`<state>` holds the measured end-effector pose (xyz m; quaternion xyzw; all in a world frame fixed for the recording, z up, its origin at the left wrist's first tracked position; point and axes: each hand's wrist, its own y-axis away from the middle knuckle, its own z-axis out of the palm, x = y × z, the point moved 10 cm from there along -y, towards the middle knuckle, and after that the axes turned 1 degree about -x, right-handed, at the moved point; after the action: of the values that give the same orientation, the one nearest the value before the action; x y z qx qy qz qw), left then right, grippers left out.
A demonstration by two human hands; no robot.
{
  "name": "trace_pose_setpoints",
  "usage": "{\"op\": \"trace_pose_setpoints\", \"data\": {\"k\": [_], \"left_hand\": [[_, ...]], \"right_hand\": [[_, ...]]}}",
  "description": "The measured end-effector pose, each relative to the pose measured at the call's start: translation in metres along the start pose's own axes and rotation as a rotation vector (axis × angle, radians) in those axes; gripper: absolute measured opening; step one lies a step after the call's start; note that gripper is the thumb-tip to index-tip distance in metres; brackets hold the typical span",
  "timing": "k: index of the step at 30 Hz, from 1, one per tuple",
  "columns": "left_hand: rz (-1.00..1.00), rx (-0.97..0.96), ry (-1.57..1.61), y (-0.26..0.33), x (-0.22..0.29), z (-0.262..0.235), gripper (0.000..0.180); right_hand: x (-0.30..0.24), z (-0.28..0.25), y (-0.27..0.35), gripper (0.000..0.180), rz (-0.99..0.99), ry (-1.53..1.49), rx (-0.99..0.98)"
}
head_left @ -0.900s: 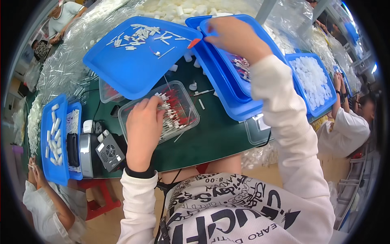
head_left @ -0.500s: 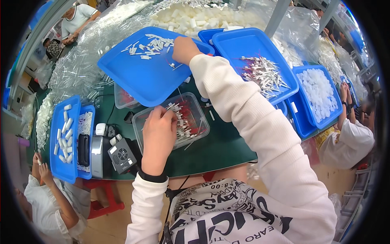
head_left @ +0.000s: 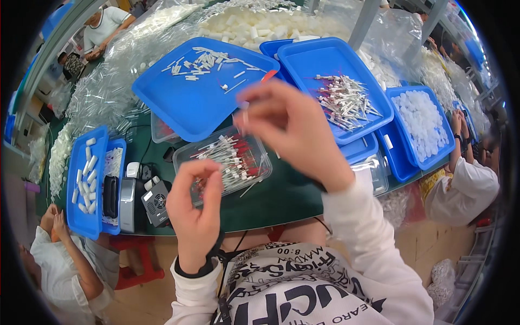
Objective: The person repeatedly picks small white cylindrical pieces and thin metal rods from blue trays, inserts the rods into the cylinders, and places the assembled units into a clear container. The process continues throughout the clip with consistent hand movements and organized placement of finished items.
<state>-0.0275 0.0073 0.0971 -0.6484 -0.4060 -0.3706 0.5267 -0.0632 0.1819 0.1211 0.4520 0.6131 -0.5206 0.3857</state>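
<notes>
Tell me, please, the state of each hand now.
Left hand: fingers curled toward thumb; whether it holds anything cannot be told.
Right hand: fingers curled, blurred; perhaps a small pale piece between them.

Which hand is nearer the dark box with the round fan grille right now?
Left. The left hand is just right of the dark box; the right hand is much farther right and farther out across the table.

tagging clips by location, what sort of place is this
Likely a small-parts assembly workshop: blue trays of white parts, clear plastic heaped on the table, and other people around it.
</notes>
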Motion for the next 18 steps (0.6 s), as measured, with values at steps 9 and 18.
{"op": "trace_pose_setpoints", "data": {"k": [9,18], "left_hand": [[0.173,-0.298,-0.22,0.017,0.04,0.053,0.01],[0.411,-0.372,-0.36,0.032,0.045,0.083,0.012]], "right_hand": [[0.001,-0.021,0.091,0.014,-0.036,-0.091,0.007],[-0.005,-0.037,0.115,0.021,-0.127,0.27,0.149]]}}
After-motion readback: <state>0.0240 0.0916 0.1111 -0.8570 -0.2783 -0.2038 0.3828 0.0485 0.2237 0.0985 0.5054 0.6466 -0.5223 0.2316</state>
